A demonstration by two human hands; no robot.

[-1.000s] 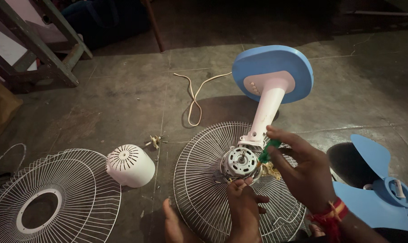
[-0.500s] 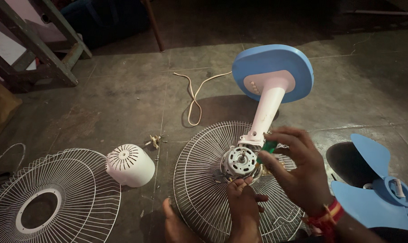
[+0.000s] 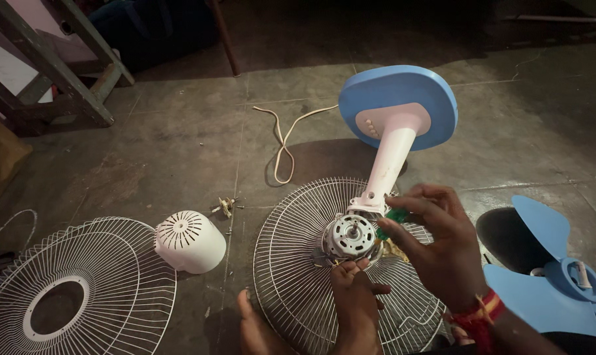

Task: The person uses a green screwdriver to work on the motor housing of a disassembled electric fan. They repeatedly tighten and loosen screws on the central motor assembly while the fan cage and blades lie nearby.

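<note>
A dismantled table fan lies on the floor, its blue base (image 3: 403,102) tipped up on a white stem (image 3: 387,171). Its bare metal motor (image 3: 350,236) sits at the centre of a wire guard (image 3: 291,263). My left hand (image 3: 354,296) reaches up from below, fingertips pinching thin wires at the motor's lower edge. My right hand (image 3: 439,246) hovers just right of the motor, thumb and fingers closed on a small green part (image 3: 395,215) beside the stem's joint.
A second wire guard (image 3: 74,289) lies at the left with a white motor cover (image 3: 189,240) beside it. Small screws (image 3: 227,207) lie nearby. A blue fan blade (image 3: 554,276) is at the right. The cord (image 3: 285,141) curls behind; a wooden frame (image 3: 61,66) stands far left.
My right hand has shifted slightly, staying by the motor with the green part. My left hand stays at the motor's lower edge. The fan has not moved.
</note>
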